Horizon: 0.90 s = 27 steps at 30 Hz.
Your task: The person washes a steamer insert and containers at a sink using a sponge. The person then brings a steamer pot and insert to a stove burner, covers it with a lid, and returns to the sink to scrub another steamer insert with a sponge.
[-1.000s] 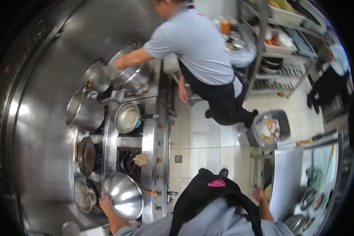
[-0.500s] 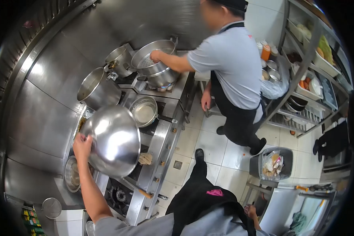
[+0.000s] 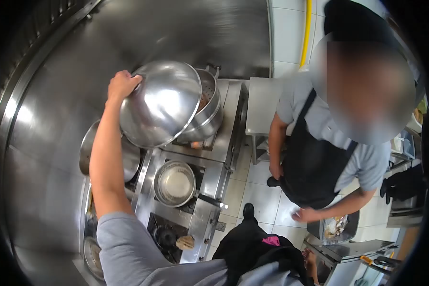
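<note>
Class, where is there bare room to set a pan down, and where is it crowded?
Bare: the visible side table, between stove and co-worker; a narrow steel strip right of the steamer pot. Crowded: the stove's far part, where stockpot, steamer pot and domed lid in the left hand appear bunched.

S/S stove (image 3: pixel 229 109): pan (image 3: pixel 176 183), lg pot (image 3: pixel 132 159), steamer pot (image 3: pixel 214 112), cloth (image 3: pixel 185 242) nr burner (image 3: pixel 165 237).

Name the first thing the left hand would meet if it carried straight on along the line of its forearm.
Most likely the steel wall: beyond the left hand, which grips the domed lid, nothing else shows in that line, though the depth is unclear.
</note>
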Each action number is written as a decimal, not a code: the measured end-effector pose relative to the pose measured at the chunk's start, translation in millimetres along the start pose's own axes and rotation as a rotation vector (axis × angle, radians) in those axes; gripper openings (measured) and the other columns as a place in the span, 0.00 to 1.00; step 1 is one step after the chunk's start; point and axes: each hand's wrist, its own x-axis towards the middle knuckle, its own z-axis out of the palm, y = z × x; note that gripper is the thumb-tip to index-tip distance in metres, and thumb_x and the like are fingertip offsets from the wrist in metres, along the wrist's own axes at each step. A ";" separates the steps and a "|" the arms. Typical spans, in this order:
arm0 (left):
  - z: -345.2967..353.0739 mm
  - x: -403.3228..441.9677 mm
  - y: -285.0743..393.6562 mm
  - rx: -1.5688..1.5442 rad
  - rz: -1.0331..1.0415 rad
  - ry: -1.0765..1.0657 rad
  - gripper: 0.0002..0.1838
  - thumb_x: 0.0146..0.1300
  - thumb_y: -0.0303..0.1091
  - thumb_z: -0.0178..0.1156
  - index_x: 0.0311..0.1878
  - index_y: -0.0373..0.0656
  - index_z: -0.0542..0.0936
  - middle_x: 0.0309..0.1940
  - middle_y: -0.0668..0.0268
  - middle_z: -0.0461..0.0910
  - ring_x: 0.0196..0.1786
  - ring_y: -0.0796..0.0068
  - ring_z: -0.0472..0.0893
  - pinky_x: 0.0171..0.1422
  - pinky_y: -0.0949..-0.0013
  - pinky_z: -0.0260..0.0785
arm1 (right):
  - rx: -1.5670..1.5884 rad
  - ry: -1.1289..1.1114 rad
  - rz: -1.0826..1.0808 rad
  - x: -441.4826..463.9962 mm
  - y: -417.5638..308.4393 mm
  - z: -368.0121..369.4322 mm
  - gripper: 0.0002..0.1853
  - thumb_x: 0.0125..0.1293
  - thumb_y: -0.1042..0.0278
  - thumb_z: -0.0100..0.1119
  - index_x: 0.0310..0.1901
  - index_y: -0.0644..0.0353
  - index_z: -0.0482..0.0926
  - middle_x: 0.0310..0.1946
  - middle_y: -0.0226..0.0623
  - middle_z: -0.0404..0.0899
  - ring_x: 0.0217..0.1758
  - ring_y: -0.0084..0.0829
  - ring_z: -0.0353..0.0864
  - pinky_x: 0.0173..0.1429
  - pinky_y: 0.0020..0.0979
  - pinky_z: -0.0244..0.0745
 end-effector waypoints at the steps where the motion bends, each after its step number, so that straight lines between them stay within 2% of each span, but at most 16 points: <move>1: 22.1 26.3 11.4 0.004 0.020 -0.031 0.27 0.50 0.54 0.63 0.43 0.40 0.84 0.46 0.51 0.85 0.54 0.49 0.82 0.59 0.55 0.73 | 0.016 0.012 0.005 -6.9 -2.7 6.9 0.09 0.71 0.57 0.51 0.49 0.46 0.74 0.30 0.28 0.75 0.29 0.32 0.79 0.28 0.37 0.75; 2: 38.9 47.3 27.3 0.059 0.006 -0.106 0.30 0.51 0.55 0.63 0.49 0.40 0.84 0.51 0.51 0.84 0.57 0.51 0.81 0.62 0.56 0.72 | 0.022 0.051 0.064 -15.8 -5.7 10.7 0.10 0.71 0.57 0.51 0.49 0.47 0.74 0.30 0.28 0.75 0.29 0.32 0.79 0.29 0.37 0.75; 3: 58.1 68.2 35.7 0.053 0.027 -0.112 0.30 0.51 0.55 0.63 0.49 0.40 0.84 0.51 0.51 0.84 0.57 0.51 0.81 0.62 0.56 0.72 | 0.030 0.088 0.122 -22.9 -7.1 17.6 0.10 0.71 0.58 0.51 0.50 0.47 0.73 0.30 0.29 0.75 0.29 0.32 0.79 0.29 0.37 0.75; 9: 150.5 139.3 58.9 0.142 0.020 -0.247 0.33 0.52 0.55 0.63 0.54 0.38 0.82 0.55 0.51 0.82 0.60 0.53 0.80 0.65 0.56 0.71 | 0.196 0.071 0.147 -63.3 22.9 10.5 0.08 0.71 0.59 0.52 0.48 0.46 0.72 0.30 0.29 0.74 0.29 0.32 0.78 0.32 0.41 0.76; 11: 163.1 144.0 60.2 0.149 0.023 -0.274 0.33 0.52 0.55 0.63 0.55 0.38 0.82 0.56 0.51 0.82 0.60 0.53 0.80 0.65 0.56 0.71 | 0.182 0.244 0.201 -81.1 32.1 14.5 0.07 0.69 0.63 0.49 0.46 0.47 0.74 0.28 0.30 0.74 0.25 0.29 0.75 0.28 0.34 0.70; 12: 167.2 144.4 60.2 0.152 0.016 -0.290 0.34 0.52 0.55 0.63 0.56 0.38 0.82 0.56 0.51 0.82 0.61 0.53 0.80 0.66 0.56 0.71 | 0.150 0.205 0.234 -88.5 32.8 11.4 0.08 0.70 0.63 0.48 0.46 0.48 0.75 0.32 0.31 0.76 0.32 0.32 0.78 0.34 0.37 0.75; 13: 167.7 141.3 61.1 0.155 0.022 -0.294 0.34 0.52 0.55 0.63 0.56 0.38 0.82 0.56 0.51 0.82 0.61 0.53 0.80 0.66 0.56 0.71 | 0.155 0.207 0.240 -91.7 34.8 14.4 0.08 0.70 0.63 0.48 0.46 0.48 0.75 0.32 0.31 0.76 0.32 0.32 0.78 0.34 0.37 0.75; 15: 166.6 134.6 62.4 0.142 0.004 -0.271 0.34 0.52 0.55 0.63 0.56 0.38 0.82 0.56 0.50 0.82 0.61 0.53 0.79 0.66 0.56 0.71 | 0.116 0.227 0.223 -95.9 37.4 20.0 0.06 0.70 0.58 0.51 0.45 0.46 0.72 0.30 0.30 0.73 0.28 0.34 0.76 0.33 0.43 0.74; 19: 182.3 142.1 47.0 0.103 0.007 -0.283 0.34 0.52 0.55 0.63 0.55 0.37 0.82 0.56 0.50 0.81 0.63 0.52 0.78 0.66 0.56 0.70 | 0.113 0.186 0.199 -83.2 35.9 24.5 0.06 0.71 0.58 0.50 0.45 0.46 0.72 0.31 0.30 0.73 0.30 0.34 0.77 0.34 0.43 0.75; 21: 193.5 148.7 41.5 0.088 0.045 -0.266 0.31 0.52 0.55 0.64 0.50 0.36 0.83 0.50 0.50 0.84 0.54 0.53 0.83 0.60 0.56 0.74 | 0.058 0.192 0.233 -68.5 28.2 23.3 0.07 0.71 0.57 0.50 0.46 0.46 0.71 0.32 0.29 0.73 0.31 0.33 0.77 0.35 0.42 0.75; 22: 194.3 150.8 42.1 0.090 0.044 -0.267 0.31 0.52 0.55 0.64 0.50 0.36 0.83 0.50 0.50 0.84 0.54 0.53 0.83 0.60 0.56 0.74 | 0.173 0.134 0.217 -62.5 26.5 18.4 0.08 0.72 0.57 0.50 0.47 0.46 0.71 0.31 0.29 0.73 0.30 0.31 0.77 0.34 0.40 0.76; 24: 184.0 144.2 50.3 0.027 -0.025 -0.331 0.29 0.53 0.54 0.64 0.45 0.35 0.84 0.41 0.52 0.86 0.38 0.58 0.87 0.49 0.59 0.78 | 0.125 0.165 0.185 -60.3 11.7 20.7 0.08 0.71 0.57 0.51 0.47 0.46 0.71 0.31 0.29 0.73 0.29 0.30 0.77 0.33 0.38 0.75; 25: 183.1 142.4 50.2 0.025 -0.026 -0.332 0.29 0.53 0.54 0.64 0.45 0.35 0.84 0.41 0.52 0.86 0.38 0.58 0.87 0.49 0.59 0.78 | 0.080 0.197 0.150 -62.5 -2.7 23.7 0.08 0.71 0.58 0.52 0.47 0.47 0.71 0.31 0.29 0.73 0.28 0.30 0.77 0.31 0.37 0.75; 27: 181.2 138.5 49.6 -0.030 -0.034 -0.269 0.28 0.54 0.54 0.64 0.43 0.35 0.84 0.33 0.55 0.86 0.27 0.63 0.85 0.38 0.63 0.78 | 0.100 0.180 0.119 -62.8 -10.1 17.6 0.09 0.71 0.58 0.54 0.48 0.48 0.71 0.30 0.30 0.73 0.27 0.29 0.77 0.29 0.35 0.75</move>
